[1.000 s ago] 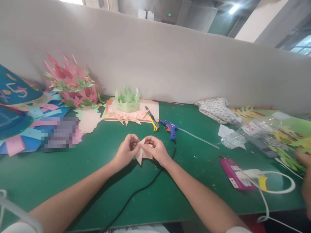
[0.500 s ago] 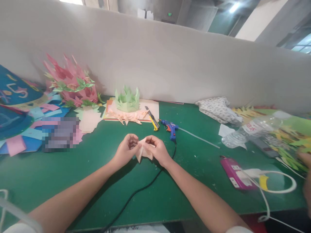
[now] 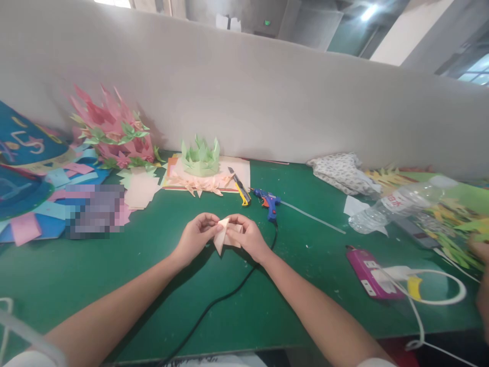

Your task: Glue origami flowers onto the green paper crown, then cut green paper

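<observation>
Through my remote feed, the left hand and right hand both pinch the paper, left of and nearer than the glue gun, apparently to steady its folds.

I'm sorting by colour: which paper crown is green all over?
The green crown on the stacked sheets; the other crowns, to its left, are mainly pink.
</observation>
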The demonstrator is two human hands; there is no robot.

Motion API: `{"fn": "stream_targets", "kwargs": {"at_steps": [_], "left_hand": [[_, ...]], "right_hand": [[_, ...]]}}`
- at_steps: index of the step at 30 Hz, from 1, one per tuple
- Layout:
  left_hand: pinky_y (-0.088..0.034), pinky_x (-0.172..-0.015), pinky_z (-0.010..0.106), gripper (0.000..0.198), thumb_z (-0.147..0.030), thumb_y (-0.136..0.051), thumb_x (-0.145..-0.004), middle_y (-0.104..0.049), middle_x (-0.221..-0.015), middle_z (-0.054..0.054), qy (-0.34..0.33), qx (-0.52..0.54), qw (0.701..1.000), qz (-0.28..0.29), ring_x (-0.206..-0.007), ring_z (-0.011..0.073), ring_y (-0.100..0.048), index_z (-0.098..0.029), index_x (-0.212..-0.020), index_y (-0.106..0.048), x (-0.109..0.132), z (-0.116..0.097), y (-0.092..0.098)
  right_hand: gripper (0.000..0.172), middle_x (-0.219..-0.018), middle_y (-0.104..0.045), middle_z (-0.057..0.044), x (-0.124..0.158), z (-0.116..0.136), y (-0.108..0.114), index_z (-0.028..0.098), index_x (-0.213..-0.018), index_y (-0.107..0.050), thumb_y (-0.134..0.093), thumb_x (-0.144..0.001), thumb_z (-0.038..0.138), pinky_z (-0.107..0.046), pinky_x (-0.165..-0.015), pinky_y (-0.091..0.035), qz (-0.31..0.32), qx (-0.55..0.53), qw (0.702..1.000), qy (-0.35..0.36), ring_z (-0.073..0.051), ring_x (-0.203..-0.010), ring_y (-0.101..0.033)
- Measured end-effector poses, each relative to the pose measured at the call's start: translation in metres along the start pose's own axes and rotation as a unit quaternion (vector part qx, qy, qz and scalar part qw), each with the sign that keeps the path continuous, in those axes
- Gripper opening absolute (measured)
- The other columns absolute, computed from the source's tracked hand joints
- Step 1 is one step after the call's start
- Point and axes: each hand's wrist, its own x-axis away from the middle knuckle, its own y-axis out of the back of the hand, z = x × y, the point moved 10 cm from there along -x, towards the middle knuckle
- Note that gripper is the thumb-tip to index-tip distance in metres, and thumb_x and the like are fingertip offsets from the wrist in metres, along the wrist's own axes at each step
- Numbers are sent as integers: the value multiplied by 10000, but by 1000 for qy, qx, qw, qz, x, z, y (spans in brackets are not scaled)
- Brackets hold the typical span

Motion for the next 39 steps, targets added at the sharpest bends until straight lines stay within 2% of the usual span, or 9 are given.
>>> {"fn": "stream_targets", "kwargs": {"at_steps": [4, 13, 24, 34, 39], "left_hand": [[-432, -624, 216, 296, -361, -718, -631, -614, -737, 2, 5, -9, 1000, -12, -670, 107, -566, -145, -800, -607, 1, -1, 3], [-461, -675, 246, 289, -363, -732, -617, -663, -763, 34, 9, -12, 1000, -2, -691, 131, -595, -141, -786, -655, 0, 1, 3], [-447, -627, 238, 307, -357, -757, -577, -655, -718, 25, 24, -12, 1000, -4, -637, 119, -578, -134, -760, -651, 0, 4, 5], [-448, -628, 228, 303, -348, -743, -601, -617, -728, 5, 31, -16, 999, 20, -639, 100, -566, -133, -768, -610, 1, 2, -1], [-415, -566, 195, 317, -324, -706, -651, -555, -680, -46, 4, 19, 999, 31, -584, 74, -533, -178, -831, -490, -1, -2, -6]], "right_hand": [[256, -877, -636, -15, 1, 2, -3, 187, -904, -612, -665, -668, 270, -280, -756, -457, 14, -14, 1000, -2, -154, -813, -586], [227, -804, -632, -4, 0, 1, 1, 185, -879, -641, -670, -672, 273, -266, -701, -452, 5, 8, 1000, -18, -132, -723, -569], [248, -903, -639, -8, 2, 12, -3, 191, -910, -624, -583, -668, 154, -279, -772, -449, 15, 56, 998, 19, -153, -843, -586], [224, -904, -641, -17, 1, 13, -3, 189, -912, -630, -619, -690, 208, -290, -779, -446, 20, 78, 996, 34, -163, -839, -587], [227, -874, -641, -18, 1, 15, -3, 186, -908, -623, -639, -692, 256, -290, -770, -446, 19, 63, 997, 29, -165, -825, -583]]}}
